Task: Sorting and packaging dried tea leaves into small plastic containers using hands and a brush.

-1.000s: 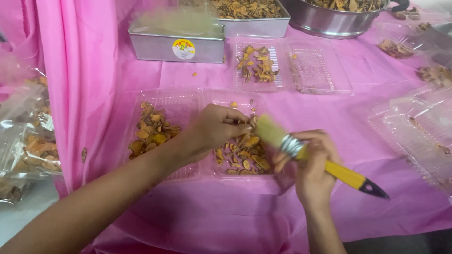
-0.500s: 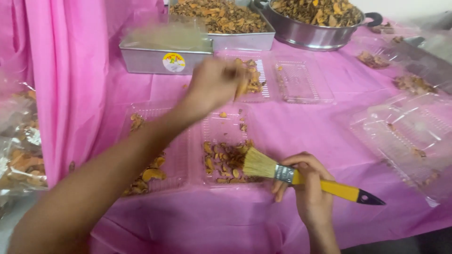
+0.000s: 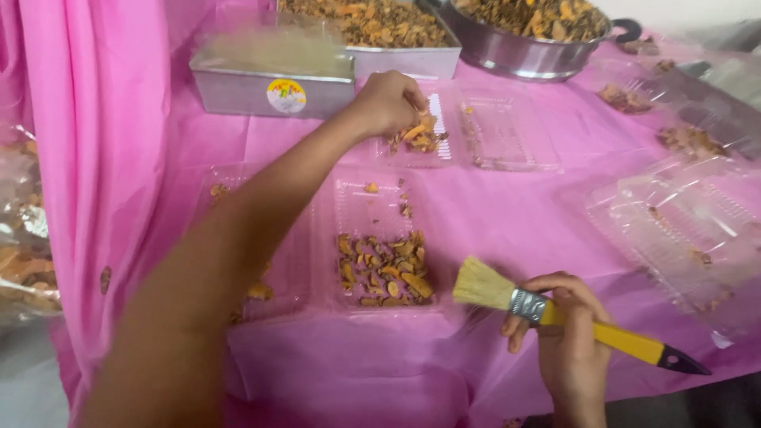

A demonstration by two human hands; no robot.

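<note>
My left hand (image 3: 388,101) reaches far across the pink table and is closed over orange-brown dried slices (image 3: 418,135) in a clear plastic tray (image 3: 444,119). My right hand (image 3: 564,333) grips a paintbrush (image 3: 555,313) with a yellow handle, metal ferrule and pale bristles, held level near the table's front edge. Just left of the bristles lies a near clear tray (image 3: 372,208) with a heap of the same dried slices (image 3: 386,269). My left forearm hides much of another tray (image 3: 273,273) beside it.
At the back stand a metal box (image 3: 269,75) with a round sticker, a metal pan (image 3: 372,32) and a steel bowl (image 3: 523,32), both full of dried pieces. Open clear clamshell boxes (image 3: 682,230) lie at the right. Bags of slices (image 3: 24,238) sit at the left.
My left hand has gone from the near tray out to the far tray of slices. The brush in my right hand has dropped lower and moved right, off the near tray.
</note>
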